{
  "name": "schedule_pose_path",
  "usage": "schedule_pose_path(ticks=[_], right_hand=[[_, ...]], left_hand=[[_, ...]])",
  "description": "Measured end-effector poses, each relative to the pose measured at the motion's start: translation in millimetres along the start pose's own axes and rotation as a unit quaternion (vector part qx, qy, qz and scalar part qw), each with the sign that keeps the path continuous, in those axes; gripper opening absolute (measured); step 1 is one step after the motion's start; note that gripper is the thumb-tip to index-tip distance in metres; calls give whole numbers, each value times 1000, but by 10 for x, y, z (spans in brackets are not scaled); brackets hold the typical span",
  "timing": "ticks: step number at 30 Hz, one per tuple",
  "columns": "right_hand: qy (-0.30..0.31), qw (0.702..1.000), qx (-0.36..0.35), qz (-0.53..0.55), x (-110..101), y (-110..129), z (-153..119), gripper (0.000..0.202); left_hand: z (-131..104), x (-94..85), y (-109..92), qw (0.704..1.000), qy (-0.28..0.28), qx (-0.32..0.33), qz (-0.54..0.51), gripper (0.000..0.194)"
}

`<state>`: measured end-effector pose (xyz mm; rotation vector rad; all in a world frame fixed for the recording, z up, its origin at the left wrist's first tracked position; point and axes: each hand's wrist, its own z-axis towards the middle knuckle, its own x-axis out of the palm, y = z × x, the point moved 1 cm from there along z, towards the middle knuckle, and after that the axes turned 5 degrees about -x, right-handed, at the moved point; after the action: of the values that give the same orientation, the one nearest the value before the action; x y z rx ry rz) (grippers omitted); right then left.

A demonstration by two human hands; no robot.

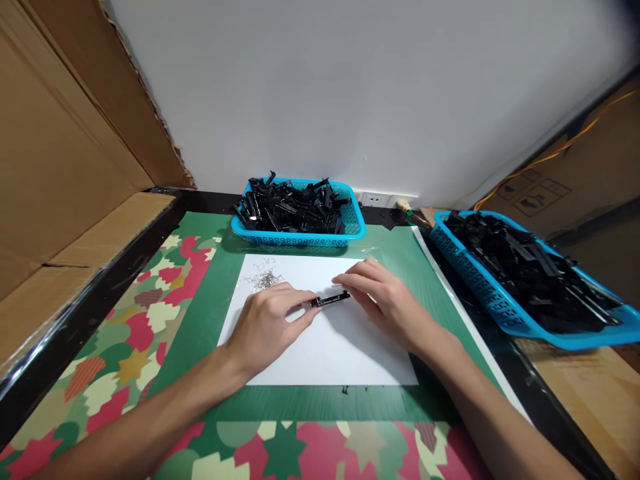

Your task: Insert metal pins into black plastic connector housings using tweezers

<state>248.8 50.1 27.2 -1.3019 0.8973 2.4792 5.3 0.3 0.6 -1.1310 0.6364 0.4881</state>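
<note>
Over the white sheet (320, 360), my left hand (273, 321) pinches one end of a small black plastic part (333, 300) between thumb and fingers. The part lies nearly level, its far end pointing right. My right hand (381, 297) is at that right end, fingers bent together; its fingertips partly hide what they touch, and I cannot make out anything between them. A loose pile of thin metal wire pieces (267, 279) rests on the sheet's upper left, just behind my left hand.
A blue basket (300, 238) full of black parts stands behind the sheet. Another full blue basket (480, 287) is at the right. Cardboard (55, 120) rises at the left. Tiny black bits (345, 390) lie near the front edge of the sheet. A wall socket (375, 199) is behind.
</note>
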Motion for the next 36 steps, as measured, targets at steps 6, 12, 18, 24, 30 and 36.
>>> schedule_pose_path(ticks=[6, 12, 18, 24, 30, 36], right_hand=[[-149, 979, 82, 114, 76, 139, 38, 14], [-158, 918, 193, 309, 289, 302, 131, 13], [-152, 920, 197, 304, 307, 307, 127, 11], [-128, 938, 176, 269, 280, 325, 134, 16], [-113, 951, 169, 234, 260, 309, 131, 23], [-104, 960, 163, 201, 237, 336, 118, 26]], left_hand=[[-29, 59, 56, 995, -21, 91, 20, 19], [-34, 58, 47, 989, -19, 141, 50, 14], [-34, 59, 30, 987, -19, 150, 54, 9], [-43, 63, 30, 986, -21, 155, 56, 10], [-50, 68, 16, 986, -15, 155, 60, 11], [-53, 76, 9, 987, -12, 155, 51, 9]])
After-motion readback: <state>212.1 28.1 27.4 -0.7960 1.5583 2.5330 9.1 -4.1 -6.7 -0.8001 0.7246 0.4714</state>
